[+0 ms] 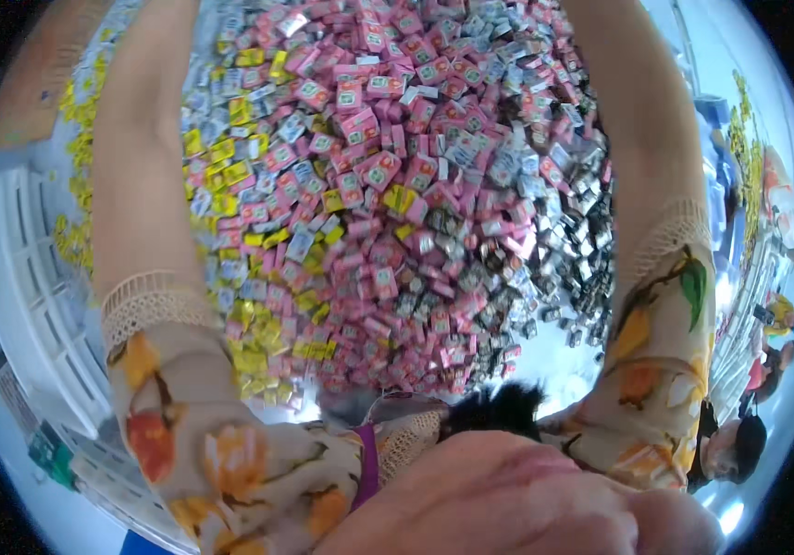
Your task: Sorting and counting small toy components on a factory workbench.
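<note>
Both of my forearms stretch forward in short sleeves with a floral print and lace cuffs. My left forearm (145, 166) runs up the left side and leaves at the top edge. On the right, my other forearm (642, 120) does the same, so neither hand shows. Between the arms spreads a big heap of small wrapped packs. Pink packs (383, 171) fill its middle, and yellow packs (230, 174) lie mostly along the left. Black and silver packs (587, 264) gather on the right, with pale blue packs (499, 166) mixed in. What my hands touch is out of sight.
White slatted crates (41, 277) stand at the left, with a brown cardboard surface (31, 79) beyond them. More yellow packs (78, 194) lie outside my left arm. At the right, other people (735, 449) are near another long spread of packs (744, 148).
</note>
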Demonstrator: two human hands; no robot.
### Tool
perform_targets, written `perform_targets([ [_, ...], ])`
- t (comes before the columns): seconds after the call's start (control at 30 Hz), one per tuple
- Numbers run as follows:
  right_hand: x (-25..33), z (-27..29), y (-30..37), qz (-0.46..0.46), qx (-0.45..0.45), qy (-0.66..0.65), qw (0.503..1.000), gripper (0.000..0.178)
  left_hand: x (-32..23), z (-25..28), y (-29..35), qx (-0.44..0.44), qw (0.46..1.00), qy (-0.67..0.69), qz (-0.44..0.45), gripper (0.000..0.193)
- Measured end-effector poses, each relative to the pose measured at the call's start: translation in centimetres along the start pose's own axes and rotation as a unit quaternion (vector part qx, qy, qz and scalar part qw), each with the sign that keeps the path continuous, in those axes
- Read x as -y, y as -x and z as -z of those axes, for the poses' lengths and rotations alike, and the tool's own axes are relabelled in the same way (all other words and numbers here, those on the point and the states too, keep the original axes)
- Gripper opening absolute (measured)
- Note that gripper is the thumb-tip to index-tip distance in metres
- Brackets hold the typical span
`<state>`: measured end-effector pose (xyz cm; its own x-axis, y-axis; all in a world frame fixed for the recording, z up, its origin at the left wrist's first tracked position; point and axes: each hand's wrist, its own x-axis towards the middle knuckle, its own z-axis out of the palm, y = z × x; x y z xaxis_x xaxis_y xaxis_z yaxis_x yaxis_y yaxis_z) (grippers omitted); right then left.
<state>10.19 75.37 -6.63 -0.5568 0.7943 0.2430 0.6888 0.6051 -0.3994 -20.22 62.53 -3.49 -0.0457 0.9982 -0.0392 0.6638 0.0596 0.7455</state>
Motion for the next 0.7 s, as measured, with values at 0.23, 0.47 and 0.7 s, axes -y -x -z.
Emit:
perform_targets([
  [0.23,10.3,-5.7,1.3,-0.026,0.063,-0.202,0.977,0.06,3.0,-1.1,1.2,0.018,0.988,-0.059,-0.14,0.061],
  [0.47,10.2,-3.0,8.3,0.322,0.165,0.042,0.931,0.046,-1.7,0.2,13.8,0.141,0.989,0.042,-0.031,0.051],
  [0.7,18.7,5.7,21.8,0.327,0.227,-0.066,0.915,0.049,-7.0,2.5,24.9,0.324,0.946,0.003,-0.026,0.042],
])
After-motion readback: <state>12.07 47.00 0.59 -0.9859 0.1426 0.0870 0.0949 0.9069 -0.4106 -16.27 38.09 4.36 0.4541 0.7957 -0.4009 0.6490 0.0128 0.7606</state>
